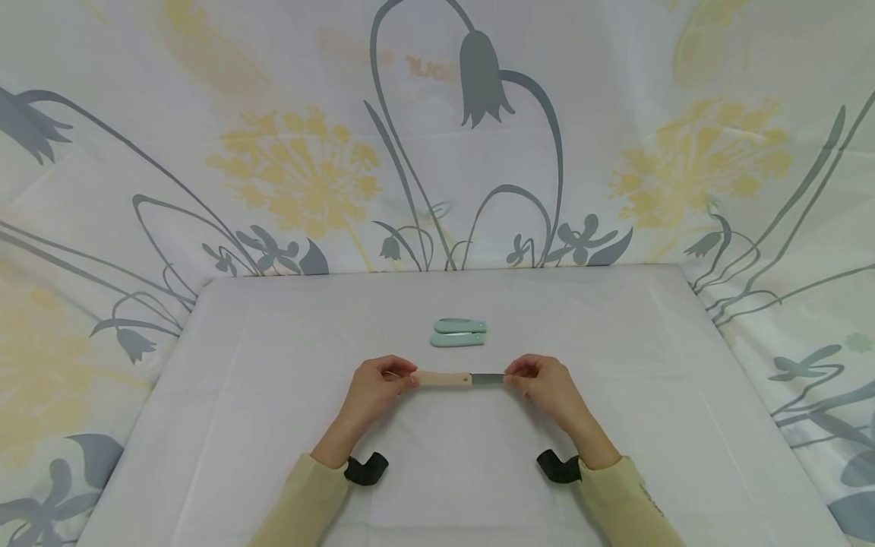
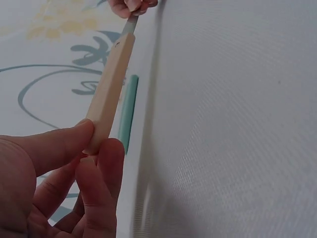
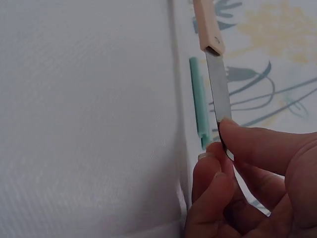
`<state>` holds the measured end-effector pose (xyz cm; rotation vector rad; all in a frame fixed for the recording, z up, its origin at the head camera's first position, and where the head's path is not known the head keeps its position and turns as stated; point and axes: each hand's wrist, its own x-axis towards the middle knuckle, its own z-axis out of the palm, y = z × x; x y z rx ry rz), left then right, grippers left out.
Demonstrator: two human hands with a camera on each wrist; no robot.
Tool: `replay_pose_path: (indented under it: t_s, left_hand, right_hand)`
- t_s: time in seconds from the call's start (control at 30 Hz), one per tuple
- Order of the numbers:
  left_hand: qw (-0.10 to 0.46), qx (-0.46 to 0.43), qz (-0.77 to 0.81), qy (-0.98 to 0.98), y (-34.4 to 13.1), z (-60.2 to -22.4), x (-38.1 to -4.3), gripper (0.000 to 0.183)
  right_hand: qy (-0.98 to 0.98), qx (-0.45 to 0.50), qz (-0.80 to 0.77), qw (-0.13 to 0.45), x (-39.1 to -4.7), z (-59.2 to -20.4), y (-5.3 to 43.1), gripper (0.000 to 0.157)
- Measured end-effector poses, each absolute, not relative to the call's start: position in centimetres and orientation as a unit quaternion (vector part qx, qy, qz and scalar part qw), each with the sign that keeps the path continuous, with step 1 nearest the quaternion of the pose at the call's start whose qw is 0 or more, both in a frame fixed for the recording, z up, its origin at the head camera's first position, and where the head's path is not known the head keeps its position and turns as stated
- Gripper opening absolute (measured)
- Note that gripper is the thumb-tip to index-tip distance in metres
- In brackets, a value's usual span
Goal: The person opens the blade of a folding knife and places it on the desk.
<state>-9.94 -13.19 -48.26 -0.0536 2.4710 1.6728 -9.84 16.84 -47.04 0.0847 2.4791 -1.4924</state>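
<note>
Cream on its handle (image 1: pixel 443 378) and grey on its blade (image 1: pixel 488 378), one knife (image 1: pixel 456 379) lay level between two hands, just below the centre of the head view. The left hand (image 1: pixel 378 386), left of centre, pinched the handle's end; the right hand (image 1: pixel 545 386), right of centre, pinched the blade near its tip. Two mint-green pieces (image 1: pixel 457 339) lay side by side above the knife on a white tabletop (image 1: pixel 239 456). Pale yellow sleeves (image 1: pixel 297 501) and black fittings (image 1: pixel 367 469) at the wrists occupied the lower frame. Flower-patterned cloth (image 1: pixel 301 45) filled the top.

Left wrist view: the knife slanted from lower left to top centre, thumb and fingers clasping the handle's end. Mint green showed right of the handle; the right hand appeared at the top edge.

Right wrist view: the blade ran from the handle, upper right, down to the gripping thumb and fingertips, lower right. The mint-green pieces appeared left of the blade.
</note>
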Motion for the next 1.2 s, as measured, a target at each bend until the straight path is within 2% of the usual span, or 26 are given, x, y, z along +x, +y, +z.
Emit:
replay_pose_path:
  t_s: [0.63, 1.2]
  left_hand:
    - [0.065, -0.011, 0.511, 0.857, -13.0, -48.9, -10.1, 0.010]
    - [0.041, -0.021, 0.497, 0.867, -13.5, -48.4, -10.4, 0.008]
  right_hand:
    - [0.898, 0.001, -0.427, 0.108, -10.4, -48.3, 17.0, 0.008]
    - [0.894, -0.020, -0.441, 0.084, -10.5, -48.0, 17.2, 0.013]
